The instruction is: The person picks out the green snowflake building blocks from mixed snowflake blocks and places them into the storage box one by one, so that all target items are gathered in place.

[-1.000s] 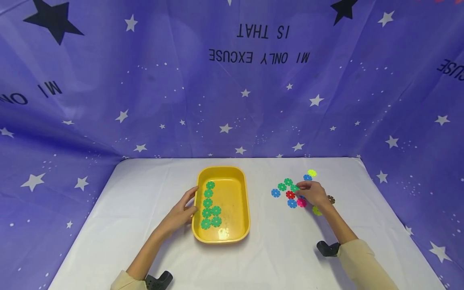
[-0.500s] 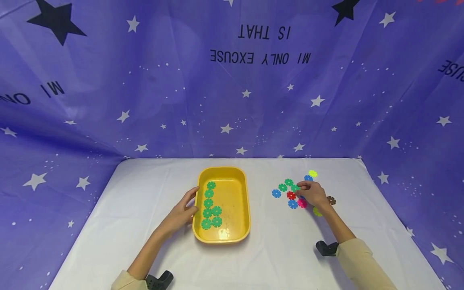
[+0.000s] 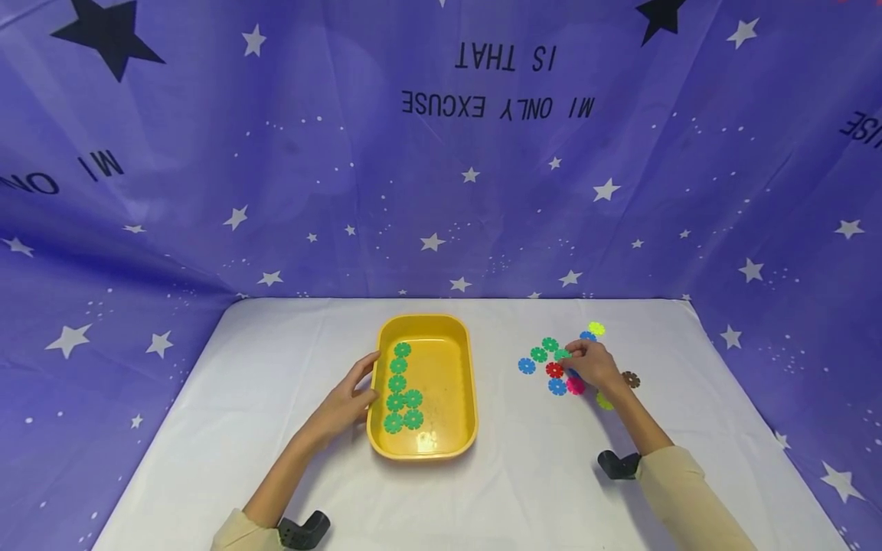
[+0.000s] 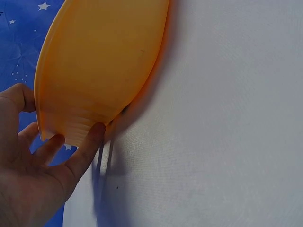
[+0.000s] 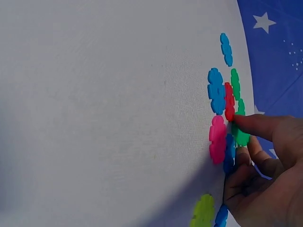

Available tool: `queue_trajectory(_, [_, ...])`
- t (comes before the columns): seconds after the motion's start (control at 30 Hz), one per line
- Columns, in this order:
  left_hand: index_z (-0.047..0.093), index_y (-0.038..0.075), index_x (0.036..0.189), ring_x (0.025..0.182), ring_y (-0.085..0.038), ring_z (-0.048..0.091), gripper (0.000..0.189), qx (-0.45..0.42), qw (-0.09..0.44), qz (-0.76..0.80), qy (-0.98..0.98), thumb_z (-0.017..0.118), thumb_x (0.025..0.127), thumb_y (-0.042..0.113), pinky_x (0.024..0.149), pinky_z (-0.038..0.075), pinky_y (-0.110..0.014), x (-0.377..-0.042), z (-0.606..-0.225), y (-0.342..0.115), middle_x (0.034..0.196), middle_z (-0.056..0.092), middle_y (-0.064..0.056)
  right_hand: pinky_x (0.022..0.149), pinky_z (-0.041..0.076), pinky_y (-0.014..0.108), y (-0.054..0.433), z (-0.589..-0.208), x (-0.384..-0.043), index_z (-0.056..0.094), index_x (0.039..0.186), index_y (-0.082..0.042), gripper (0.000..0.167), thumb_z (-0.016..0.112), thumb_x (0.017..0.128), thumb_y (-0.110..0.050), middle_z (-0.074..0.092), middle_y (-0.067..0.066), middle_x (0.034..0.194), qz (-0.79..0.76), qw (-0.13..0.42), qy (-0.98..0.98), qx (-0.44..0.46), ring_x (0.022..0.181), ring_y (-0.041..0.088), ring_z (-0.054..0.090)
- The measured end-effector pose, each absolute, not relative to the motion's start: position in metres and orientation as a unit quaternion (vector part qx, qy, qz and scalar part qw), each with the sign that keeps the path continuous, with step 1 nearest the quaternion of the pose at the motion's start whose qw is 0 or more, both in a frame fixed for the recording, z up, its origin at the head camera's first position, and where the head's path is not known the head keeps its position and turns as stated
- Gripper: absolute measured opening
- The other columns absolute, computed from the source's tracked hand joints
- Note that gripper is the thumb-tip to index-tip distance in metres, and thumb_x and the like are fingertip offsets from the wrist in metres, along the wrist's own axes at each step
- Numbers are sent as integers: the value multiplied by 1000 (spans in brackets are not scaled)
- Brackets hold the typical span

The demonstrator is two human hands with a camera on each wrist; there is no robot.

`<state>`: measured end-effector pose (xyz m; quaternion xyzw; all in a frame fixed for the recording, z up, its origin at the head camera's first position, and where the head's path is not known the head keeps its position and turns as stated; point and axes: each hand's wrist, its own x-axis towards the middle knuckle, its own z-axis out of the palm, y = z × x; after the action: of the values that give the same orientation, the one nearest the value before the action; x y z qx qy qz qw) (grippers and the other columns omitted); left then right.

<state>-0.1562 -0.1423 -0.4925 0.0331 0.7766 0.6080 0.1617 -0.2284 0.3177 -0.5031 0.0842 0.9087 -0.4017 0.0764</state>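
Note:
On the left, my left hand (image 3: 344, 402) grips the left edge of a yellow plastic tray (image 3: 473, 383), its fingers against the rim and outer wall, as the left wrist view (image 4: 94, 56) shows up close. Several green interlocking discs (image 3: 397, 383) lie flat inside, along that side. To the right, my right hand (image 3: 594, 367) pinches a green disc (image 5: 241, 137) in the loose group on the table. Close beside its fingertips lie a red disc (image 5: 229, 101), a pink disc (image 5: 218, 139) and a blue disc (image 5: 216, 91). Another blue disc is partly hidden by the hand.
Two more green discs (image 3: 549, 344) and a blue disc (image 3: 527, 366) lie left of the right hand. Yellow-green discs (image 3: 596, 328) and a brown disc (image 3: 630, 379) surround it. A white cloth covers the table (image 3: 496, 490); a purple star-printed curtain (image 3: 427, 191) stands behind.

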Motion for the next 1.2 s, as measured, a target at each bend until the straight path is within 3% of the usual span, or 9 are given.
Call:
queue_trajectory(0.27, [27,24,158,135,-49,38,71,35,159,609,777,56,95,12,93,54,-45,-155,-489,-142,163,20,-18,66,45,30,316,-497,-222,62,113,4,26,65,93,-12,60,10,92,-421,55,901,87,83,23,54])
queue_trajectory(0.37, [27,24,158,135,-49,38,71,36,159,611,774,56,95,11,93,54,-45,-155,-491,-142,163,20,-18,68,50,30,314,-492,-219,64,119,2,28,65,94,-11,63,11,97,-432,42,898,75,84,24,57])
queue_trajectory(0.53, [28,25,157,134,-48,40,70,37,160,614,772,56,95,11,91,55,-45,-155,-491,-142,163,20,-17,79,58,39,298,-478,-214,64,127,2,32,59,96,-6,64,17,107,-485,30,874,26,95,32,64])
queue_trajectory(0.67, [28,25,157,133,-48,42,69,38,160,614,772,56,95,11,90,56,-44,-155,-491,-142,163,20,-17,83,58,44,272,-465,-206,62,128,6,33,59,97,-5,63,16,103,-549,45,835,3,96,36,66])
queue_trajectory(0.87, [27,24,158,133,-47,42,70,38,162,617,769,56,95,11,90,56,-44,-155,-490,-143,163,19,-17,82,59,37,225,-450,-193,61,124,11,34,64,92,1,61,11,93,-628,88,773,-23,85,24,69])
queue_trajectory(1.2, [28,25,158,134,-48,41,70,36,160,613,773,56,95,11,91,55,-44,-155,-491,-142,163,20,-16,80,58,49,161,-438,-180,70,114,0,24,67,91,-4,70,9,93,-604,128,784,-60,90,39,64])
